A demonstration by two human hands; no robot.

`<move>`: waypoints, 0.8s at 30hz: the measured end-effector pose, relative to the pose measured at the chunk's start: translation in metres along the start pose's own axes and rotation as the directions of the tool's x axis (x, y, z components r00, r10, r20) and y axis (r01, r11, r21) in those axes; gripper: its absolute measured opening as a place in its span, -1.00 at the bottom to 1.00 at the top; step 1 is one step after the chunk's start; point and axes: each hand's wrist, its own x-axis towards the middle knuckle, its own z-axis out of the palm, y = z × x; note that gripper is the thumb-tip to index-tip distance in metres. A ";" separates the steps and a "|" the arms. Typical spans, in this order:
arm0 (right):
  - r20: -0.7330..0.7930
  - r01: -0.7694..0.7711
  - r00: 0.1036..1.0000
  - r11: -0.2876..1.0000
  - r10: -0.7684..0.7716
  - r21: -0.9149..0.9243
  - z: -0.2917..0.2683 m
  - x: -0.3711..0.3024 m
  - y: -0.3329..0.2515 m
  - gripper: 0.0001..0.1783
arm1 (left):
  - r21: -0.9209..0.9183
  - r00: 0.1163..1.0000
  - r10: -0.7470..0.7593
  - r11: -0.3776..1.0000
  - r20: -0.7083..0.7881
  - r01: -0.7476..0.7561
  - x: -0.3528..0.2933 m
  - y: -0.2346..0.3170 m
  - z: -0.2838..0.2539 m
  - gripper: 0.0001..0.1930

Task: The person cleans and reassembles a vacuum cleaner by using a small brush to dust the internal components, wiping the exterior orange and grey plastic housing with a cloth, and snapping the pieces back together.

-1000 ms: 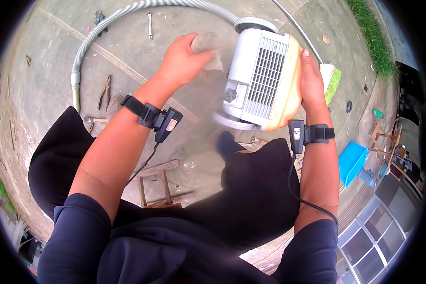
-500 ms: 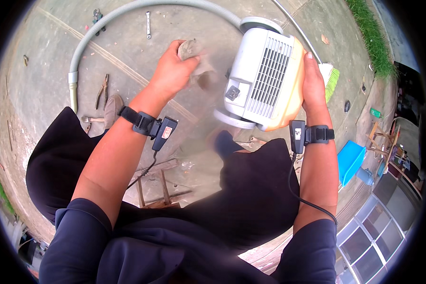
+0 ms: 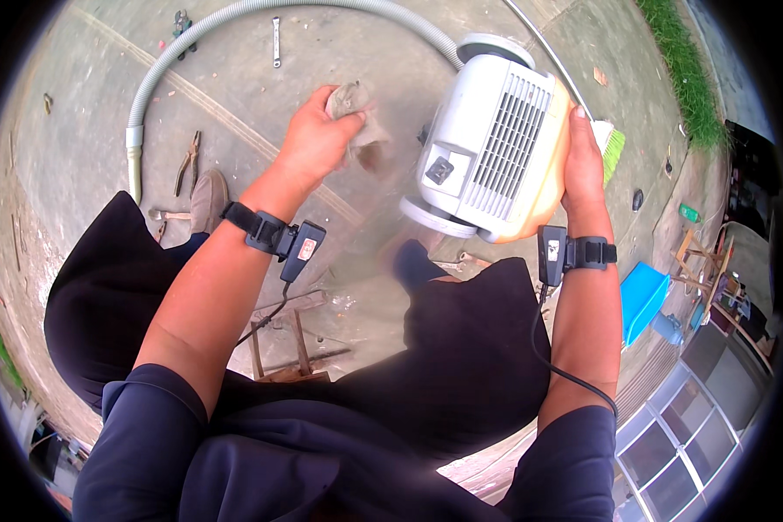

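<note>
In my left hand (image 3: 316,139) is a crumpled, dirty grey-beige cloth (image 3: 350,102), pinched between thumb and fingers, its lower end hanging loose. My right hand (image 3: 585,161) grips the right side of a canister vacuum cleaner (image 3: 487,148), thumb along its edge; the fingers behind it are hidden. The vacuum has a light grey body, a slotted vent, large wheels and a pale orange side. It is held up tilted, a short gap away from the cloth. A ribbed grey hose (image 3: 157,83) arcs from its far end round to the left.
On the concrete floor lie a wrench (image 3: 277,42), pliers (image 3: 187,163), dark-handled pliers (image 3: 183,30) and a hammer (image 3: 170,215) beside my left shoe (image 3: 207,200). A broom (image 3: 613,152) with green bristles lies beyond my right hand. A blue dustpan (image 3: 642,300) sits farther right.
The vacuum and my right hand have shifted slightly right and down in view. My left hand, still holding the cloth, has moved slightly down.
</note>
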 end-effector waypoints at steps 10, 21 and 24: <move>0.018 -0.021 1.000 0.999 0.020 0.025 0.005 -0.009 -0.010 -0.38 | -0.062 0.988 0.140 0.989 0.070 -0.136 -0.027 0.044 0.057 -0.60; 0.035 0.040 0.999 0.999 -0.040 0.009 0.000 -0.002 -0.005 -0.39 | 0.791 0.933 0.147 0.498 0.328 -0.356 -0.018 0.032 0.008 -0.60; 0.042 0.030 0.999 0.999 -0.030 0.012 0.000 -0.001 -0.001 -0.39 | 0.517 0.857 0.407 0.684 0.315 -0.515 -0.027 0.043 0.028 -0.60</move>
